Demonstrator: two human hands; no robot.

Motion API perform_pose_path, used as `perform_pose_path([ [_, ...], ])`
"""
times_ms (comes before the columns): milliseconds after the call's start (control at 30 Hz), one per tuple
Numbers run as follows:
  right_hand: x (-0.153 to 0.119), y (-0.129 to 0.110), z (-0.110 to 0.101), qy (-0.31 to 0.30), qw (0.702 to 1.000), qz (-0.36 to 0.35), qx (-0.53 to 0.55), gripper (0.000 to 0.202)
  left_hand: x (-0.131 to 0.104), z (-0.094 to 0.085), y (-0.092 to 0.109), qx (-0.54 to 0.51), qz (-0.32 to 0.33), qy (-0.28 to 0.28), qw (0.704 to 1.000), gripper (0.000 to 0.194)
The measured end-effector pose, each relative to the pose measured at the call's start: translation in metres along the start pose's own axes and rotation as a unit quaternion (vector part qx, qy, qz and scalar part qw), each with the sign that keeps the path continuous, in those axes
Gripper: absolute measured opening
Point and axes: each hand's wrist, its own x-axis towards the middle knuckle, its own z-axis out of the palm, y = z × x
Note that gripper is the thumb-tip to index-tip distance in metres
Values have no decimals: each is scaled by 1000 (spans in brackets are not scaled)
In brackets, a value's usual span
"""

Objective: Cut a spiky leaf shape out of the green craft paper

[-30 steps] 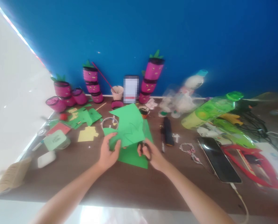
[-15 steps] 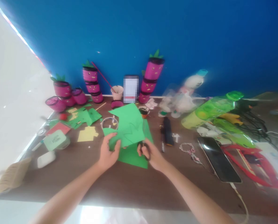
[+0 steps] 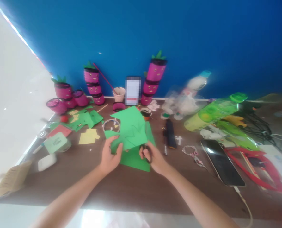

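My left hand [image 3: 111,155] pinches the lower left edge of a green sheet [image 3: 132,126] between thumb and fingers. Pencil lines in a spiky leaf shape show on the sheet's right half. My right hand [image 3: 155,156] is closed round the dark handles of a pair of scissors [image 3: 148,154] at the sheet's lower right edge; the blades are hidden by the paper. Another green sheet [image 3: 136,161] lies on the table below.
Purple segmented figures with green tops [image 3: 155,71] stand along the blue wall. Green scraps [image 3: 84,118] and a yellow paper [image 3: 88,136] lie left. A phone [image 3: 223,163], a green bottle [image 3: 214,112] and a dark blue tube-like object [image 3: 170,133] are right.
The held green sheet has shifted very slightly. Both hands keep almost the same place and the same hold.
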Motion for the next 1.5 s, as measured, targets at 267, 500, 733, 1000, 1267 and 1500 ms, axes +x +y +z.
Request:
perform_pose_path([
  [267,0,1,2,6,1000,2,4,43,-1,1,0,-1,5,-3,1000,25],
  [500,0,2,4,15,1000,1,-6,43,-1,1,0,1,7,-1,1000,26],
  [733,0,-1,6,27,999,-4,-18,43,0,1,2,-2,9,-3,1000,25],
  [1000,1,-1,8,41,999,5,1,41,0,1,2,-2,16,-1,1000,27],
  [1267,-2,0,4,24,998,9,51,42,2,-1,2,5,18,-4,1000,26],
  [1500,-2,-1,2,23,999,-5,48,46,3,-2,3,11,9,-12,1000,25],
])
